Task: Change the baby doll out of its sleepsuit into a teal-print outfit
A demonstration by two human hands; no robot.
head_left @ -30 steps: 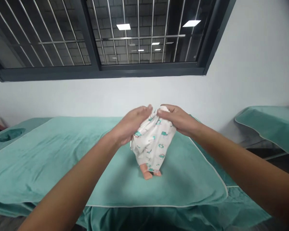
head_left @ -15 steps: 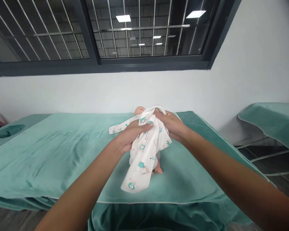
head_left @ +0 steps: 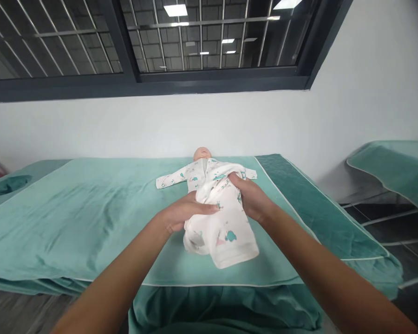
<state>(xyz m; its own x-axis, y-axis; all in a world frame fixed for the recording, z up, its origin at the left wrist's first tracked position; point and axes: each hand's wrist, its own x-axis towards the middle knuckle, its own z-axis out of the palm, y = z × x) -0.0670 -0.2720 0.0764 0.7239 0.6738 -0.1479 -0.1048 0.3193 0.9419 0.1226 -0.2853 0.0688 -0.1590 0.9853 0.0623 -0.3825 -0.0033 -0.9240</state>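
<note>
A baby doll [head_left: 202,153] lies on its back on the massage bed, head toward the wall. It wears a white printed top [head_left: 195,175] with both sleeves spread out to the sides. In front of its body I hold white baby pants [head_left: 230,232] with teal prints, bunched at the upper part, their wide leg end hanging toward me. My left hand [head_left: 188,211] is closed on the left side of the cloth, thumb on top. My right hand [head_left: 249,192] grips the upper right edge. The doll's legs are hidden behind the fabric.
The bed [head_left: 73,222] has a teal cover with a darker strip [head_left: 310,208] at the right and a face hole [head_left: 9,184] at the far left. Behind it stand a white wall and a barred window [head_left: 202,46]. Another teal-covered bed [head_left: 397,167] is at the right.
Both hands have lowered toward me with the pants, uncovering the doll's head and top. The hanging leg end has swung to the right. The view has tilted slightly downward.
</note>
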